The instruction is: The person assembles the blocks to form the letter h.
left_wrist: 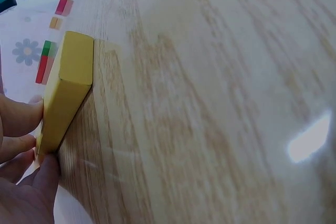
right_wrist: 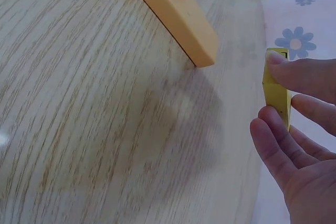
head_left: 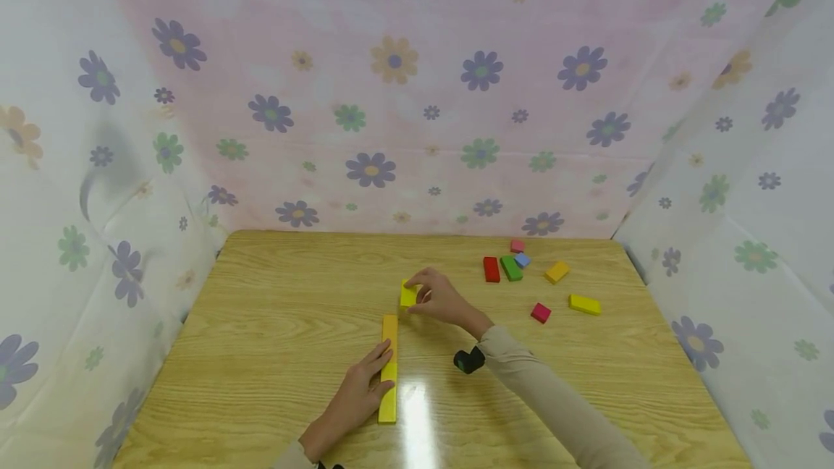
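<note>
A long narrow bar of toy blocks [head_left: 388, 407], orange at its far end and yellow at its near end, lies on the table pointing away from me. My left hand [head_left: 352, 395] rests on it from the left, thumb and fingertips on its top. In the left wrist view, the yellow end [left_wrist: 76, 59] faces the camera. My right hand [head_left: 446, 301] pinches a small yellow block [head_left: 407, 298] between thumb and fingers, just beyond the orange end. Seen from the right wrist, the yellow block [right_wrist: 277, 93] is upright, apart from the orange end [right_wrist: 197, 35].
Loose blocks lie at the back right of the wooden table [head_left: 293, 310]: red [head_left: 491, 269], green [head_left: 511, 268], blue [head_left: 523, 260], pink [head_left: 517, 245], orange [head_left: 557, 272], crimson [head_left: 541, 313] and yellow [head_left: 584, 304]. Flowered cloth [head_left: 430, 143] walls the table's back and sides.
</note>
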A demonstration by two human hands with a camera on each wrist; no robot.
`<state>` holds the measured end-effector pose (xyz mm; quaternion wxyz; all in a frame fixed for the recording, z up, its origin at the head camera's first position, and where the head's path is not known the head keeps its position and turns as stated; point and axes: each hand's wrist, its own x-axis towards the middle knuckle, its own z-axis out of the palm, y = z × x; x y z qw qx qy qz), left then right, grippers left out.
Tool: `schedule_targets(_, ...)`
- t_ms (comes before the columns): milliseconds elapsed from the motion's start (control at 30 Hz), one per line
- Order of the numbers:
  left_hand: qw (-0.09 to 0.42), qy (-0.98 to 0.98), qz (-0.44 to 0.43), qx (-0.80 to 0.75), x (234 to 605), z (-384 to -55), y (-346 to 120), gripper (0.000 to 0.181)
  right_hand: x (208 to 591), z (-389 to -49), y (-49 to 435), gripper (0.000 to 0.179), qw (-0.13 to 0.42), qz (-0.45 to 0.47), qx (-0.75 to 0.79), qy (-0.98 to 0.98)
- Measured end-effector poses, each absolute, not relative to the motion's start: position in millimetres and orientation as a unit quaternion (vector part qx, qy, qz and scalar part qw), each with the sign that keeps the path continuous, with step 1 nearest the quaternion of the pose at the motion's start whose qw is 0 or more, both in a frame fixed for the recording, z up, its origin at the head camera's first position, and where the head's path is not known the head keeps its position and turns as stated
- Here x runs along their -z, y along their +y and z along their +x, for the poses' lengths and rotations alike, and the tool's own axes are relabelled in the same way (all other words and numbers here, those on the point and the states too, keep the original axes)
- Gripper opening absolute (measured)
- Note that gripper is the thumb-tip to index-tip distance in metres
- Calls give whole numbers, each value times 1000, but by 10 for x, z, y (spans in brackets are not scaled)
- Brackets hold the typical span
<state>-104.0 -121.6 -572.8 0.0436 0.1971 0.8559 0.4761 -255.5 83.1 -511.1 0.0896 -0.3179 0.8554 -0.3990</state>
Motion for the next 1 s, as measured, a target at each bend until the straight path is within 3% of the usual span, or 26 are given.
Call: schedule_targets(1000, 53, 855, 190, -480, 5724, -1039, -1216, 53, 5345, -2673, 488, 42, 131, -303, 369, 869)
